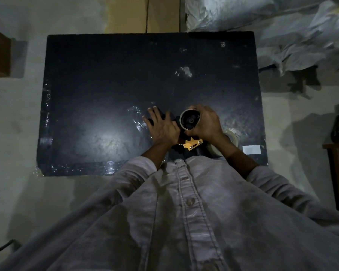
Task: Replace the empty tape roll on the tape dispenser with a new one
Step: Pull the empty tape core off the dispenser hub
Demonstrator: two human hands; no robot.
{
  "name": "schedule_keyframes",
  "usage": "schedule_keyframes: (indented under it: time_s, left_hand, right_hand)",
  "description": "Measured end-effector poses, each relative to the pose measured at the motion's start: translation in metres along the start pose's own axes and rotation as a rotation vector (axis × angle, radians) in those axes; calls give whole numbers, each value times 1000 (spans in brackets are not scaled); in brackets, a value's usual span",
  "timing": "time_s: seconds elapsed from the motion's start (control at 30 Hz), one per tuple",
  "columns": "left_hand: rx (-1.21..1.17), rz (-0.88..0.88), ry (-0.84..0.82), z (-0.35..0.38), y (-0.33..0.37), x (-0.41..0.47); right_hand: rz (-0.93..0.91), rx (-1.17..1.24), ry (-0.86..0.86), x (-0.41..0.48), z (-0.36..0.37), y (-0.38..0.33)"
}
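The tape dispenser (192,144) is laid at 5 o'clock on the table (106,85). The empty roll (181,118) on its hub is gripped by the curled right hand (207,124). The handle is pressed by the left hand (160,127), fingers spread. 1 new roll (233,137) is seen at the dispenser's 3 o'clock.

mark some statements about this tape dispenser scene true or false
1. The right hand grips the empty roll on the dispenser. True.
2. The left hand hangs off the table's edge. False: it rests on the dispenser's black end, fingers spread.
3. A new tape roll lies on the table by the right wrist. True.
4. The tabletop is white. False: it is black.
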State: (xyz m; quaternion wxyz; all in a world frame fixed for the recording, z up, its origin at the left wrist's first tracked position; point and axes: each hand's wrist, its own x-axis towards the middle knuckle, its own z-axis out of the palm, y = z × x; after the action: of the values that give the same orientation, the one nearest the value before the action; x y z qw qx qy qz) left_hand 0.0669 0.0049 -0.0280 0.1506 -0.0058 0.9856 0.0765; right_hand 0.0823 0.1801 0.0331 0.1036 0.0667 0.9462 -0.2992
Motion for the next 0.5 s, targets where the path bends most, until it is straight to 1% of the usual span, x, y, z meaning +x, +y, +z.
schedule_keyframes:
  time_s: [0.33, 0.5]
  left_hand:
    - [-5, 13, 12, 2, -3, 0]
    - [-29, 8, 23, -1, -4, -3]
  right_hand:
    - [-73, -40, 11, 0, 3, 7]
    - [-169, -78, 33, -4, 2, 11]
